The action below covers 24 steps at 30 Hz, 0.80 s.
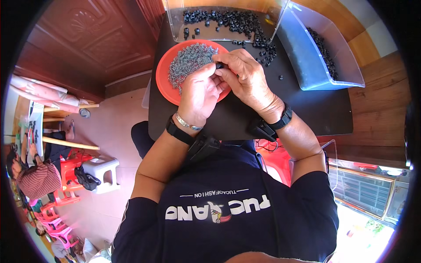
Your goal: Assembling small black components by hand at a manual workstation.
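Note:
Above the near side of a round orange-red plate [162, 82], my two hands meet at a small black plastic piece [219, 65]. My right hand [248, 78] pinches that piece between thumb and forefinger. The thumb of my left hand [198, 93] presses at its other side, palm turned up and fingers curled beneath. Whether anything else sits between the fingertips is hidden. A heap of small grey metal pieces [189, 62], screw-like in shape, lies on the plate beyond my left hand.
Many black pieces [239, 19] lie in and before a clear tray [206, 37] at the back of the dark table [315, 114]. One loose black piece [281, 77] lies apart. A bluish bin [307, 81] holding more stands right. Stools [101, 173] and people are at left.

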Tool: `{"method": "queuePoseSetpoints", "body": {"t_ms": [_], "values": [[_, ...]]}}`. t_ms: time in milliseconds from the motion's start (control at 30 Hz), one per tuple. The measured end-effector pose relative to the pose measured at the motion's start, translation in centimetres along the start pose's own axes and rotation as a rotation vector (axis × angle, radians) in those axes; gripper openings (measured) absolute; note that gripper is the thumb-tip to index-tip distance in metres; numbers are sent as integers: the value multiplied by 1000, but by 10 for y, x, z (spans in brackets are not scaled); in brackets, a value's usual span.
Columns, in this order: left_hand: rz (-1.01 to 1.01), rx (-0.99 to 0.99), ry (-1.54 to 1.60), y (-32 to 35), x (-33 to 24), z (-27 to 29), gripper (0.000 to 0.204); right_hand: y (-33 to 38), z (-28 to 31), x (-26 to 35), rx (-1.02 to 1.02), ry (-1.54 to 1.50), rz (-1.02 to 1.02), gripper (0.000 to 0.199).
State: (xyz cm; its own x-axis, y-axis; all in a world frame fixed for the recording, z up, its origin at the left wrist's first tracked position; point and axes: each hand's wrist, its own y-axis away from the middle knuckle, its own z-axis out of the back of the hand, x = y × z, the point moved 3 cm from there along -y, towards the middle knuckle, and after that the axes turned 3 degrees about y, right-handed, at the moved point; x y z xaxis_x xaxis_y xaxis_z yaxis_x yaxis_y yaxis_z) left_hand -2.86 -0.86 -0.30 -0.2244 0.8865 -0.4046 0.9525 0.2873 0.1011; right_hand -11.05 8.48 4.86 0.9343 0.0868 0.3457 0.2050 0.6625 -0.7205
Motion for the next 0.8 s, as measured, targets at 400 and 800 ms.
{"method": "queuePoseSetpoints", "body": {"t_ms": [400,800], "values": [[6,-60,13,-2,3,6,17,1,-2,4,61,35,-28,26],[-60,-34,-41,-3,1,4,15,2,-4,-10,-32,-167,-82,35]]}}
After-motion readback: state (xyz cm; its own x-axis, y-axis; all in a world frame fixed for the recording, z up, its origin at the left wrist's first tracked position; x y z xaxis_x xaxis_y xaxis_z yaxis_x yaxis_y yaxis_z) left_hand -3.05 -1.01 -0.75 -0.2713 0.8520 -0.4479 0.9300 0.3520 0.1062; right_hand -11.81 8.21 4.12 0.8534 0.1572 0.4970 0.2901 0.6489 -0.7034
